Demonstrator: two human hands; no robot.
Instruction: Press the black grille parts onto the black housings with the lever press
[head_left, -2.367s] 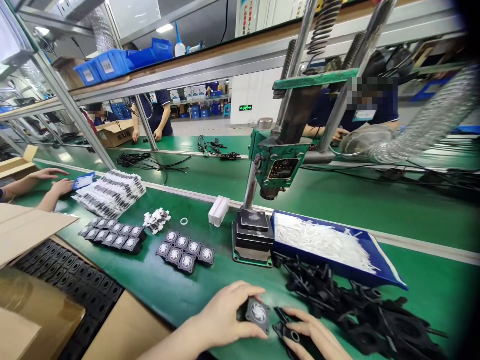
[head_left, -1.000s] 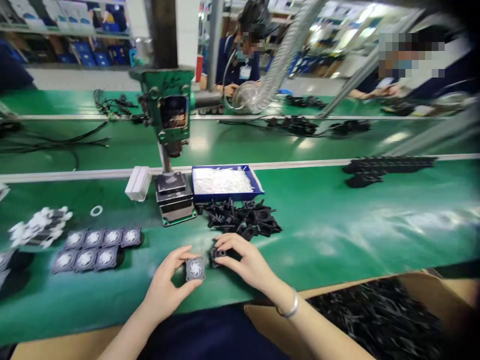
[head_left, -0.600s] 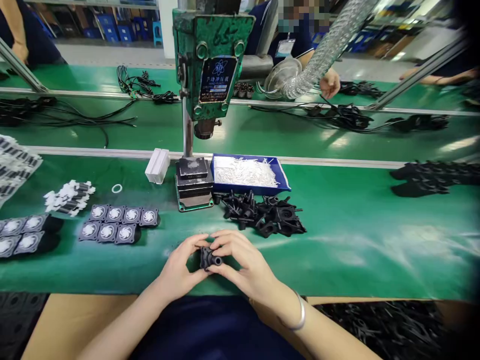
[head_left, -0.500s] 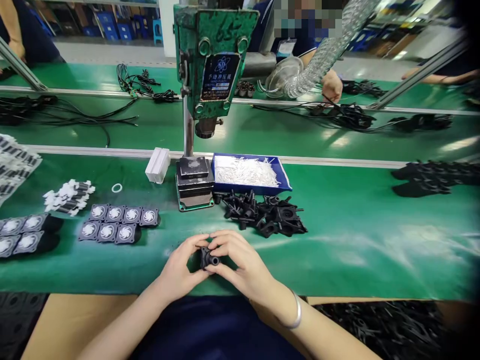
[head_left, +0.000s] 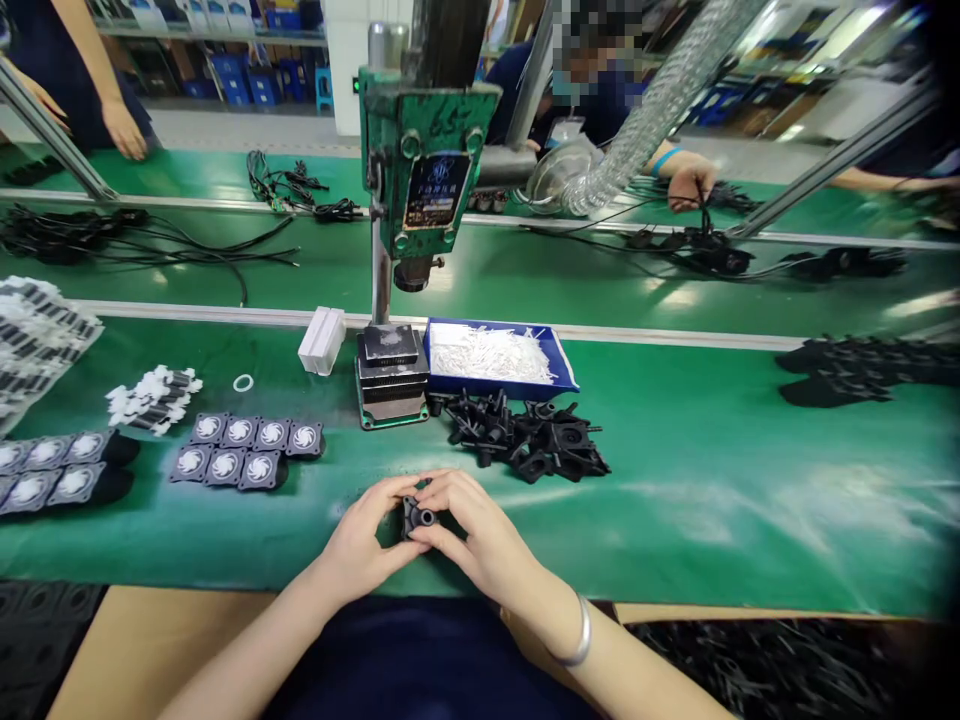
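Observation:
Between my two hands, near the front of the green bench, is a small black plastic part [head_left: 417, 517] with a round tube-like outlet turned toward me. My left hand [head_left: 369, 530] grips it from the left with thumb and fingers. From the other side my right hand [head_left: 471, 520] pinches it, fingertips meeting those of the left. Just beyond my hands lies a pile of black plastic parts [head_left: 525, 435] with thin stems. To the left stand rows of square black housings [head_left: 240, 452] showing white swirl-shaped rotors.
A green hand press [head_left: 427, 170] rises over a stepped metal block [head_left: 391, 375]. Beside it are a blue tray [head_left: 564, 360] of white sticks and a white block [head_left: 322, 340]. White-and-black pieces [head_left: 154, 400] and a white ring [head_left: 243, 382] lie left. A co-worker's hand [head_left: 690, 185] holds cables across the bench.
The view has shifted slightly, so the bench things sit a little lower. Both my hands keep hold of the black part, almost unmoved. Across the bench, a co-worker's hand has lifted with a cable.

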